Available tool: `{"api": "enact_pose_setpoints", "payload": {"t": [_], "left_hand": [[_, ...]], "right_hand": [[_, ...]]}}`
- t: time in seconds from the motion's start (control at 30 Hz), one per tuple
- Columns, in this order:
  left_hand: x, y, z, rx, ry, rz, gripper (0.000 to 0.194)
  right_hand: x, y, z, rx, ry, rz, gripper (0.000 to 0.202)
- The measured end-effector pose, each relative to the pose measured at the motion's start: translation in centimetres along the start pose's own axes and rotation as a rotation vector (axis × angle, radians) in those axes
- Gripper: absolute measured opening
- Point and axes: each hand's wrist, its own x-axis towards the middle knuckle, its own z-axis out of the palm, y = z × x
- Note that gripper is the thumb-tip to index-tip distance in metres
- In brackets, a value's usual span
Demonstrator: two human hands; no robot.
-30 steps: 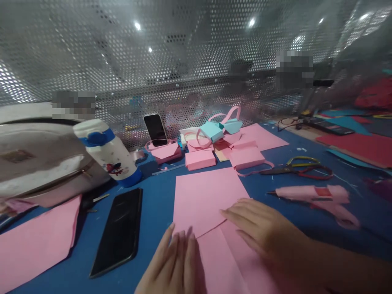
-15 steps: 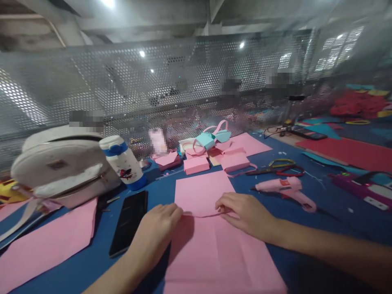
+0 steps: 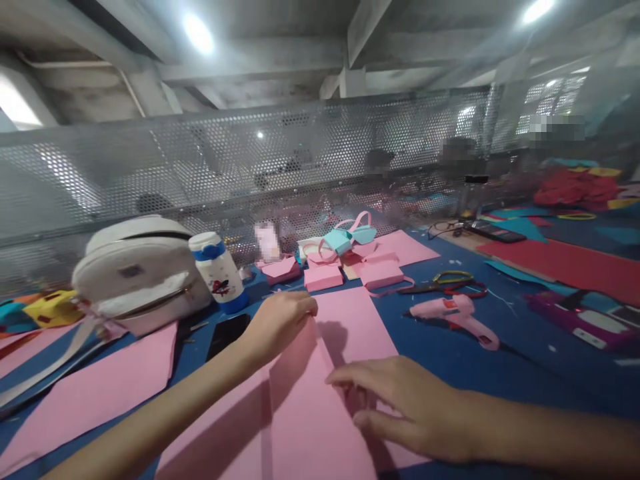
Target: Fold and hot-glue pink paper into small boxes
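Observation:
Pink paper (image 3: 310, 413) lies in front of me, its near part lifted and turned over a second pink sheet (image 3: 356, 320) on the blue table. My left hand (image 3: 283, 323) pinches the raised sheet at its far corner, fingers closed and pointing right. At the sheet's right edge is my right hand (image 3: 387, 400), thumb and fingers apart and curved, the fingertips beside or touching the edge. Nothing is seen clasped in it. The upright sheet casts a shadow on the lower one.
A phone (image 3: 227, 335), a bottle (image 3: 219, 270) and a white backpack (image 3: 145, 277) stand or lie left. Folded pink boxes (image 3: 324, 277) sit behind the sheets. Scissors (image 3: 433, 285), a pink glue gun (image 3: 457, 313) and a purple device (image 3: 580, 320) lie right.
My left hand has moved up and right, lifting and tilting the sheet's left side. My right hand has come nearer and its fingers have spread. The camera view has tipped upward.

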Motion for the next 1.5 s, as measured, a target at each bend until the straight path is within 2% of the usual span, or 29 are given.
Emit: {"api": "enact_pose_setpoints", "payload": {"t": [0.17,0.27,0.3,0.37,0.43,0.5,0.63,0.7,0.77,0.83,0.9,0.97,1.0,1.13,1.2,1.33,1.43,1.5], "left_hand": [[0.8,2.2,0.5,-0.057,0.016,0.135,0.028],[0.9,3.9,0.9,-0.125,0.005,0.239,0.028],[0.8,4.4,0.9,-0.181,0.006,0.276,0.027],[0.4,5.3,1.0,-0.432,0.034,0.33,0.023],[-0.1,6.1,0.8,-0.621,0.037,0.324,0.018],[-0.7,6.5,0.3,-0.698,0.044,0.277,0.018],[-2.2,6.5,-1.5,-0.769,0.075,0.134,0.029],[-3.3,6.2,-2.4,-0.783,0.018,0.034,0.031],[-4.4,5.7,-3.0,-0.743,-0.084,-0.051,0.032],[-5.4,5.3,-3.0,-0.639,-0.097,-0.109,0.036],[-6.1,4.9,-2.5,-0.533,-0.097,-0.15,0.024],[-6.5,4.6,-1.7,-0.478,-0.117,-0.169,0.006],[-6.7,4.5,-1.2,-0.47,-0.134,-0.174,0.008],[-7.6,4.6,0.3,-0.5,-0.22,-0.204,0.013],[-8.2,4.8,1.0,-0.523,-0.244,-0.237,0.012],[-9.1,5.5,2.5,-0.576,-0.265,-0.231,0.02],[-9.1,5.7,3.5,-0.503,-0.268,-0.172,0.026],[-8.9,5.8,4.0,-0.448,-0.253,-0.127,0.022]], "right_hand": [[0.3,-0.8,0.0,-0.271,-0.008,-0.229,0.032],[1.1,-0.4,0.7,-0.53,0.016,-0.377,0.013],[1.4,-0.2,1.0,-0.595,0.037,-0.414,0.009],[1.8,0.2,1.6,-0.683,0.106,-0.472,0.016],[2.0,0.4,2.1,-0.737,0.184,-0.518,0.02],[2.1,0.5,2.3,-0.769,0.216,-0.55,0.02],[2.0,0.9,1.9,-0.741,0.113,-0.456,0.014],[2.1,1.3,1.4,-0.749,0.053,-0.384,0.013],[2.3,1.8,0.9,-0.792,0.051,-0.338,0.004],[2.4,2.1,0.5,-0.853,0.112,-0.326,0.006],[2.5,2.1,0.1,-0.9,0.178,-0.333,0.01],[2.5,2.0,-0.1,-0.894,0.178,-0.328,0.009],[2.5,2.0,-0.2,-0.863,0.15,-0.31,0.008],[1.9,2.4,-0.6,-0.611,-0.033,-0.162,0.03],[1.3,3.0,-0.7,-0.464,-0.09,-0.093,0.028],[0.2,4.2,-0.6,-0.216,-0.133,0.009,0.012],[-0.3,4.7,-0.5,-0.155,-0.127,0.037,0.012],[-0.6,4.7,-0.6,-0.145,-0.127,0.051,0.014]]}}
